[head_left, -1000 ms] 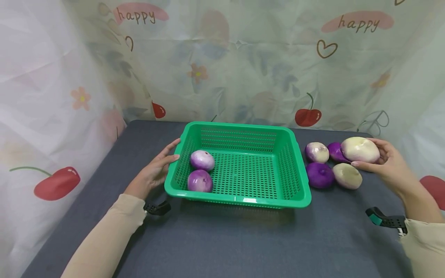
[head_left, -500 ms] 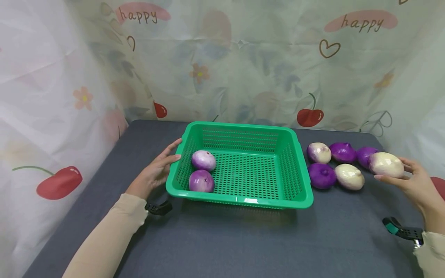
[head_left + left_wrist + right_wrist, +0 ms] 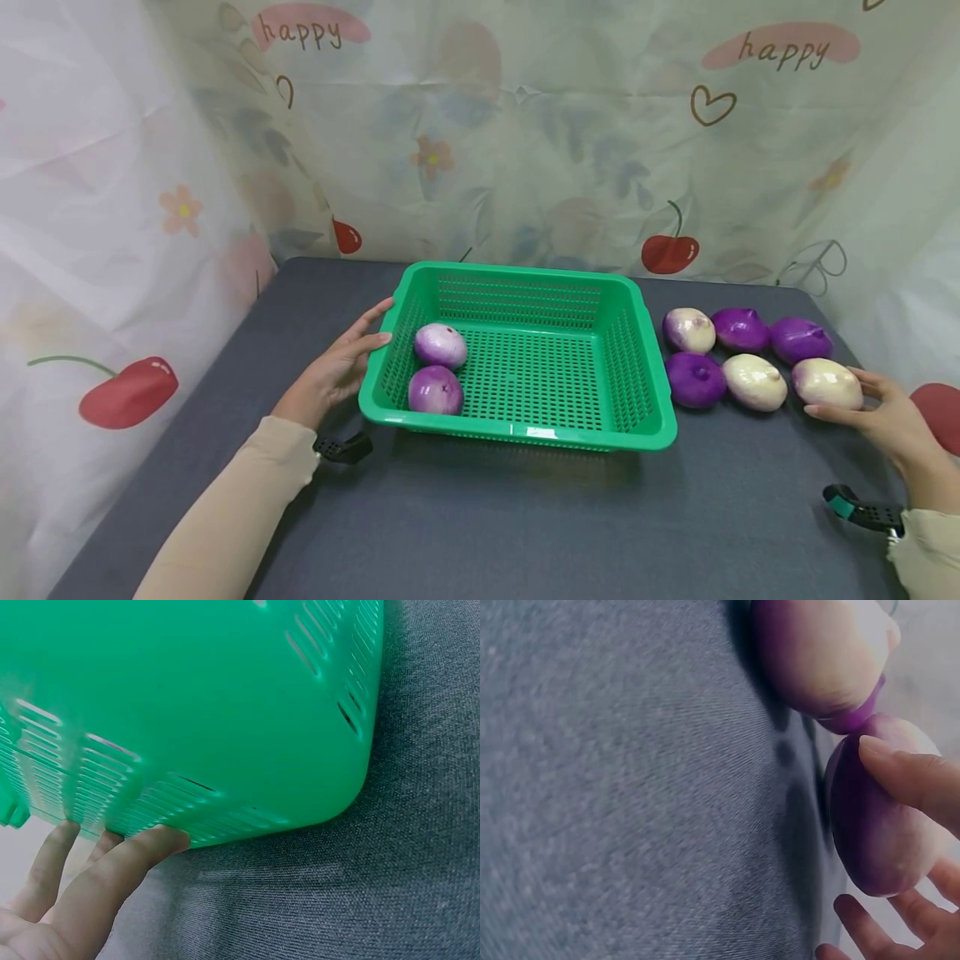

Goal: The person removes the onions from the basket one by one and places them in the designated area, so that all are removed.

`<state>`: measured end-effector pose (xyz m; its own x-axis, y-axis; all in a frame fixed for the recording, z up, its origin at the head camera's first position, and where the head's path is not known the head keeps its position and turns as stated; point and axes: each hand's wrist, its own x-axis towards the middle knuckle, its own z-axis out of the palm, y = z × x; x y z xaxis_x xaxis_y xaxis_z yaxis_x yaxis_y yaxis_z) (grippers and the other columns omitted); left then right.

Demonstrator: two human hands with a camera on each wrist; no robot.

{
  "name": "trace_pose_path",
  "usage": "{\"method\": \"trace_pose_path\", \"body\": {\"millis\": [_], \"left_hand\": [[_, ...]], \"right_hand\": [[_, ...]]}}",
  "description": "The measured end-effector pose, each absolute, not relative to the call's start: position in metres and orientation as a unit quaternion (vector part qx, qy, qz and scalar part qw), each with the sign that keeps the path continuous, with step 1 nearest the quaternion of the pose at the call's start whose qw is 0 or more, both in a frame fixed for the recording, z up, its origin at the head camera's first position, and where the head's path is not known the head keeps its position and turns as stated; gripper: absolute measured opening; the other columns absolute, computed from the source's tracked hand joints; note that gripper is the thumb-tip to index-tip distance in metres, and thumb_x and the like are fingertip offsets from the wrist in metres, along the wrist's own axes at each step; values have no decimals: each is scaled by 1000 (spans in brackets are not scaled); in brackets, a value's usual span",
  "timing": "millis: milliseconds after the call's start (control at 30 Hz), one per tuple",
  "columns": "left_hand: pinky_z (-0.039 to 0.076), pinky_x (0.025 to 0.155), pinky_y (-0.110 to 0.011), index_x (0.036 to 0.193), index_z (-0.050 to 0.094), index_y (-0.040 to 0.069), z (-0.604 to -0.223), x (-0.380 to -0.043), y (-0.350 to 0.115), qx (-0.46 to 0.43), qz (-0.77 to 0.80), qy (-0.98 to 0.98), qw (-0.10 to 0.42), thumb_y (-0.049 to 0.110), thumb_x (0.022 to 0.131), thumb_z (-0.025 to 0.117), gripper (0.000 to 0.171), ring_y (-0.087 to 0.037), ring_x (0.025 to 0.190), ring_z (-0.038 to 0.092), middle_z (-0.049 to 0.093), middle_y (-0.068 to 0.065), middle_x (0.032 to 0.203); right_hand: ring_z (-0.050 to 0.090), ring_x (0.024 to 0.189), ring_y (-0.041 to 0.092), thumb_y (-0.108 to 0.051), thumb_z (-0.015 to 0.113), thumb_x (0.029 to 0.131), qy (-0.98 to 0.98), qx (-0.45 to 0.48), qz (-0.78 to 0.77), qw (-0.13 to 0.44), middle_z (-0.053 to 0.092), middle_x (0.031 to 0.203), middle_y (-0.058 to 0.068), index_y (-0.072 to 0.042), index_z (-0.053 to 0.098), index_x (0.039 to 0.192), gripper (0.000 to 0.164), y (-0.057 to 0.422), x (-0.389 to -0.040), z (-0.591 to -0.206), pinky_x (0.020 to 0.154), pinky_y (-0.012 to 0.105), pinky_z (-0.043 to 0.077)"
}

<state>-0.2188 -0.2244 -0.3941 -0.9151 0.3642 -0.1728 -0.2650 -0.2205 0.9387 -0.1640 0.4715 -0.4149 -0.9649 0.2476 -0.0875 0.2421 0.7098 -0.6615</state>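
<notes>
A green plastic basket point(image 3: 517, 437) stands in the middle of the head view, with two mottled purple onion-like vegetables point(image 3: 440, 346) at its left end. My left hand point(image 3: 333, 375) touches the basket's left side, thumb at the rim; in the left wrist view its fingertips point(image 3: 169, 838) meet the slotted outer wall. On the right, my right hand point(image 3: 888, 417) holds a cream-and-purple onion-like vegetable point(image 3: 825, 385) down by the table between thumb and fingers. In the right wrist view the thumb point(image 3: 900, 769) lies on this vegetable point(image 3: 877, 832), while some fingers spread away below it.
Right of the basket, several similar vegetables sit in two short rows, among them a purple one point(image 3: 801, 340) behind the held one and a cream one point(image 3: 756, 383) beside it. A dark grey cloth point(image 3: 510, 525) covers the table. Printed curtains point(image 3: 525, 167) hang around it.
My right hand has carried the cream-and-purple vegetable from the back row rightward, then toward me and down to the front row's right end. The left hand and basket stay put.
</notes>
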Motion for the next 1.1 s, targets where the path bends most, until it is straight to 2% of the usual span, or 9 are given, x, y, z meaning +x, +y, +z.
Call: {"method": "trace_pose_path", "body": {"millis": [133, 600, 1100], "left_hand": [[56, 84, -42, 153, 21, 35, -394, -219, -224, 38, 781, 590, 200, 11, 102, 48, 62, -18, 109, 62, 42, -6, 132], [55, 85, -42, 153, 20, 35, -395, -219, -224, 42, 782, 589, 200, 11, 102, 47, 62, -18, 110, 61, 40, -5, 135], [55, 85, -43, 152, 21, 36, -395, -218, -224, 41, 780, 591, 200, 11, 102, 47, 61, -18, 110, 61, 43, -5, 132]], "right_hand": [[20, 123, 61, -36, 71, 87, -928, -120, 351, -12, 15, 141, 47, 12, 6, 149, 102, 467, -161, -410, 93, 72, 24], [20, 123, 64, -39, 69, 88, -928, -120, 350, -41, 12, 142, 48, 10, 1, 150, 104, 468, -162, -415, 94, 75, 24], [14, 128, 67, -37, 71, 88, -922, -112, 367, -45, 6, 144, 48, 5, -5, 151, 107, 469, -163, -416, 98, 77, 17]]}}
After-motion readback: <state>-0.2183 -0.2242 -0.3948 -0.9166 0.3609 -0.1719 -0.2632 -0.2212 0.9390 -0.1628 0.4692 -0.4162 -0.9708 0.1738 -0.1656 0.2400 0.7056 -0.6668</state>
